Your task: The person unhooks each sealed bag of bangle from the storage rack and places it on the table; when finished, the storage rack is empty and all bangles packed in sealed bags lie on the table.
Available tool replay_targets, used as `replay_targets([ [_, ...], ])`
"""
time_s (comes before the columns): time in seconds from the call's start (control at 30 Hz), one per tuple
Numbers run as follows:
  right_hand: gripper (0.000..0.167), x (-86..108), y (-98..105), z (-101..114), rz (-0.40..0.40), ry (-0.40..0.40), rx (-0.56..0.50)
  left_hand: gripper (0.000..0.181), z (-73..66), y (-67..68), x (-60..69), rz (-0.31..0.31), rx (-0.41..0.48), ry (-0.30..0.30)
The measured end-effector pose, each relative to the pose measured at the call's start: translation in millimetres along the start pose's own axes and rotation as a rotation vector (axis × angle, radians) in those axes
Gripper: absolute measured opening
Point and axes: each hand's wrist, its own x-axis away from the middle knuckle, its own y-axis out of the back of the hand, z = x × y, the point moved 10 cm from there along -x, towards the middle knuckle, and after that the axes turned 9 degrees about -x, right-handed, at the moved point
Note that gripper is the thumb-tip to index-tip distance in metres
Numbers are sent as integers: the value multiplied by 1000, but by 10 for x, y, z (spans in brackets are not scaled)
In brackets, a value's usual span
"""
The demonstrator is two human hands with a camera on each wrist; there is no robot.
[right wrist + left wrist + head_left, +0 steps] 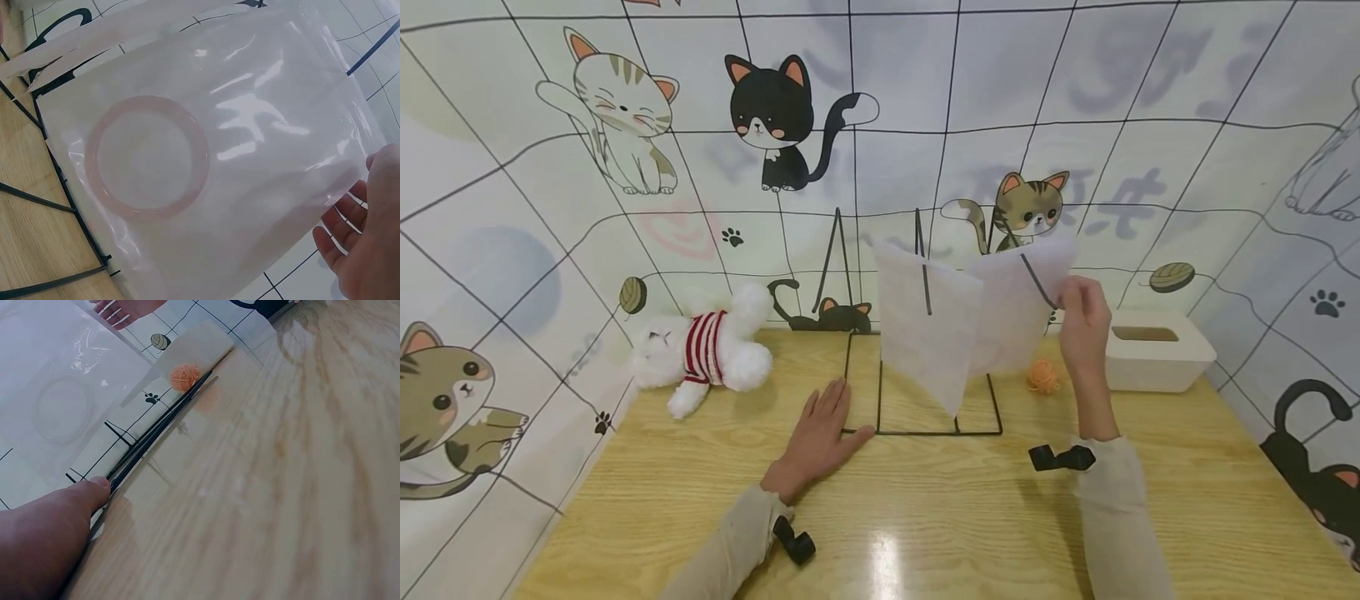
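A translucent white plastic folder [928, 333] stands spread in a V over a black wire rack [940, 433] with tall triangular dividers. My right hand [1084, 321] pinches the folder's right edge between thumb and fingers; the right wrist view shows the fingers [342, 228] at that edge. A pale pink ring [201, 156] shows on the sheet. Resting on the table at the rack's front left corner, my left hand [820, 433] has its fingers extended and its thumb against the front wire. In the left wrist view only the thumb [97, 490] shows clearly.
Left of the rack lies a white plush toy [703, 350] in a red-striped top. An orange yarn ball [1043, 377] and a white tissue box [1157, 354] sit to the right. A cat-printed backdrop [895, 100] rises behind the wooden table [940, 517].
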Motion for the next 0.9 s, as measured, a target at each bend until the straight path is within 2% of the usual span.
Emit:
replay_targets([
  [0.33,26,33,55,190,-82,97,-39,90,-1,19,4,12,-2,6],
  [0.77,22,105,-64,401,-31,126,26,90,-10,35,6,4,20,10],
  [0.9,27,109,-61,440,-32,144,62,90,-29,45,-4,-2,20,7],
])
